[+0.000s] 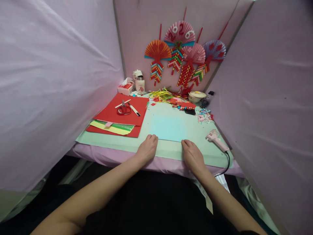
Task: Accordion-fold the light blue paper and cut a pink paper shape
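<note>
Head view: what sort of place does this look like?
Probably a papercraft workspace: pleated fans hang at the back, scissors lie on red sheets, and what looks like a corded glue gun lies right of the blue sheet.

A black garment (156, 202) is worn, leaving the forearms (97, 192), left hand (148, 150) and right hand (193, 157) bare.

- I can read "2026" in red and white digits (181, 28) on the top pink fan (179, 36).
- Flask (140, 85): its print is too small for me.
</note>
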`<state>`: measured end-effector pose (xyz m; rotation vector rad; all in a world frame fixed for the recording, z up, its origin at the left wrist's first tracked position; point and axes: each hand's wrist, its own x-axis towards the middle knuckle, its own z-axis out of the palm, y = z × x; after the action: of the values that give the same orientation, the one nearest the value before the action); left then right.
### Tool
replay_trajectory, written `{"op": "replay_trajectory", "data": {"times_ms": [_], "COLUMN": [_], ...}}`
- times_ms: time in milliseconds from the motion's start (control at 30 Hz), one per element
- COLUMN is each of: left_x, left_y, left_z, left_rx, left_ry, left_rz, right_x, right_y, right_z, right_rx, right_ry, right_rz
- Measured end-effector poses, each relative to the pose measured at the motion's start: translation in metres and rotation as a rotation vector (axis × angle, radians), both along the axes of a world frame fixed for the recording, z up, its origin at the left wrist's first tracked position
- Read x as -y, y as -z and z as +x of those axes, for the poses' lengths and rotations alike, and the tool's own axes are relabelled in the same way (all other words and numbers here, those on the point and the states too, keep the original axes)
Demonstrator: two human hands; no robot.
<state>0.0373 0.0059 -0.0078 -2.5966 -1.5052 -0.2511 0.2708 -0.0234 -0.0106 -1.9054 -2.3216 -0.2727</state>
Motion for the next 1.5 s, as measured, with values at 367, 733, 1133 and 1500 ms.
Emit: {"op": "replay_trajectory", "data": {"times_ms": [367, 733, 1133, 1500], "left_x": [0.003, -0.001, -0.031, -0.046], "left_y": [0.003, -0.005, -0.023, -0.006], "left_z": [-0.001, -0.001, 0.010, 0.003], "left_rx": [0.060, 0.008, 0.033, 0.029], "left_ry": [-0.003, -0.008, 0.051, 0.201], "left_rz": [-0.013, -0.045, -0.051, 0.083], "right_x": [0.004, -0.002, -0.045, -0.048], "right_y": [0.007, -0.005, -0.014, -0.022], "right_z": [-0.005, 0.004, 0.031, 0.003], "right_rx": [0.028, 0.032, 0.071, -0.105], "right_ry": [0.044, 0.019, -0.211, -0.281], "right_rz": [0.085, 0.007, 0.014, 0.060]}}
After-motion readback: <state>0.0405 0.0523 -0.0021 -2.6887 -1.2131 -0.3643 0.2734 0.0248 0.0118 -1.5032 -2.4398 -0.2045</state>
